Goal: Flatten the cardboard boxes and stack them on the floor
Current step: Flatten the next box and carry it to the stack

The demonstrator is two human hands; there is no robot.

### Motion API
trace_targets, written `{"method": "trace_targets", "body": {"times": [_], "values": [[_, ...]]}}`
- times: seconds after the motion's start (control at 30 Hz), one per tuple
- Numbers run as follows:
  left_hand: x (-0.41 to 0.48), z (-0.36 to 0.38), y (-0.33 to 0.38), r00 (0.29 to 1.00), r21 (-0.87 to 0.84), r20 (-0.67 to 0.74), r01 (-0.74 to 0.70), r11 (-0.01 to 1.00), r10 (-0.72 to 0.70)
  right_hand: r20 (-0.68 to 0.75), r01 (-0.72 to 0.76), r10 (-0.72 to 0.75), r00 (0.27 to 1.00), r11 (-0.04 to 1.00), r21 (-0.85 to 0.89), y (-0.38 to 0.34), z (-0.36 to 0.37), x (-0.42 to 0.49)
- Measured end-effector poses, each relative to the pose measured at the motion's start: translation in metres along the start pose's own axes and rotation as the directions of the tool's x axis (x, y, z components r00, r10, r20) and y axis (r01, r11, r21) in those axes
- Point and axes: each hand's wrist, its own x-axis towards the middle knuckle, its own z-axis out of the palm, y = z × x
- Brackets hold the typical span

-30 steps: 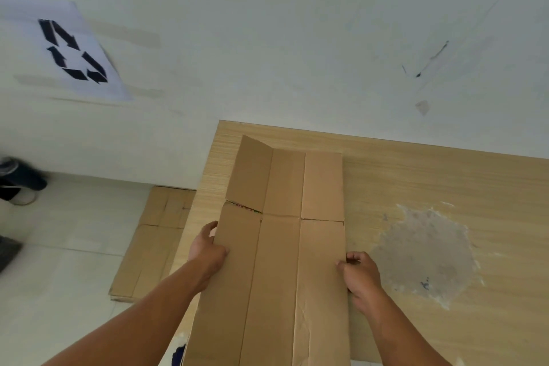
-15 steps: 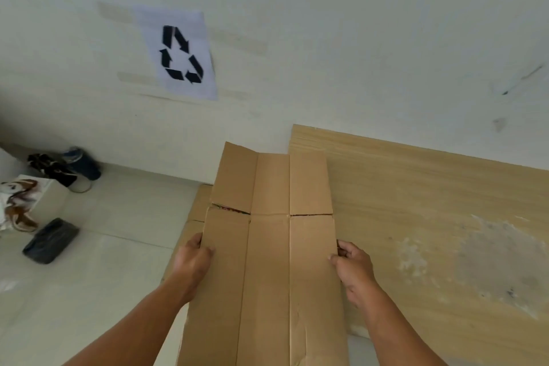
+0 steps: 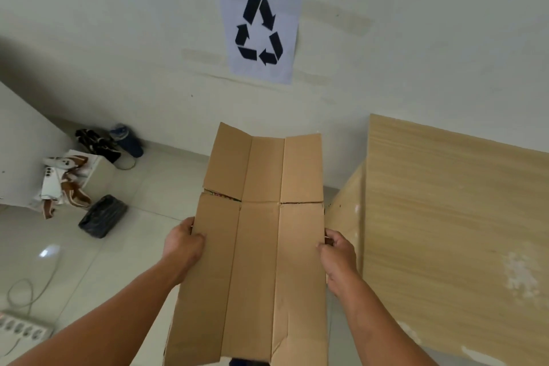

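A flattened brown cardboard box (image 3: 258, 246) is held level in the air, left of the table and over the tiled floor. My left hand (image 3: 182, 245) grips its left edge, thumb on top. At the opposite edge my right hand (image 3: 338, 249) pinches the cardboard with curled fingers. The far flaps of the box point toward the wall. The stack of flattened boxes on the floor is hidden behind the held box.
The wooden table (image 3: 451, 232) stands at the right. A recycling sign (image 3: 260, 27) is taped to the wall ahead. On the floor at left lie a black bag (image 3: 102, 215), a white box with cloth (image 3: 74, 178), shoes (image 3: 98, 141) and a power strip (image 3: 20, 330).
The box has left the tabletop and swung left, over the floor. My view turned left with it, bringing the sign to the centre. Both hands kept their hold.
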Motion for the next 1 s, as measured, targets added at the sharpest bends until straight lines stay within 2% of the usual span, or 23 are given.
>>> {"method": "trace_targets", "body": {"times": [0.27,0.37,0.53,0.73,1.0], "values": [[0.141,0.01,-0.017,1.0,0.285,0.003,-0.003,0.959,0.002,-0.099,-0.137,0.133,0.986,0.99,-0.028,0.035,0.092,0.097],[0.202,0.035,-0.042,0.999,0.332,0.036,0.013,0.943,-0.027,-0.146,-0.222,0.217,0.965,0.975,-0.017,0.071,0.118,0.145],[0.304,0.095,-0.102,0.994,0.374,0.09,0.028,0.927,-0.066,-0.194,-0.277,0.27,0.943,0.961,-0.007,0.147,0.152,0.238],[0.436,0.173,-0.167,0.989,0.423,0.146,-0.048,0.905,-0.016,-0.187,-0.268,0.264,0.946,0.963,0.002,0.242,0.193,0.365],[0.569,0.236,-0.227,0.972,0.471,0.227,-0.163,0.867,0.059,-0.167,-0.214,0.213,0.963,0.977,0.014,0.32,0.23,0.491]]}}
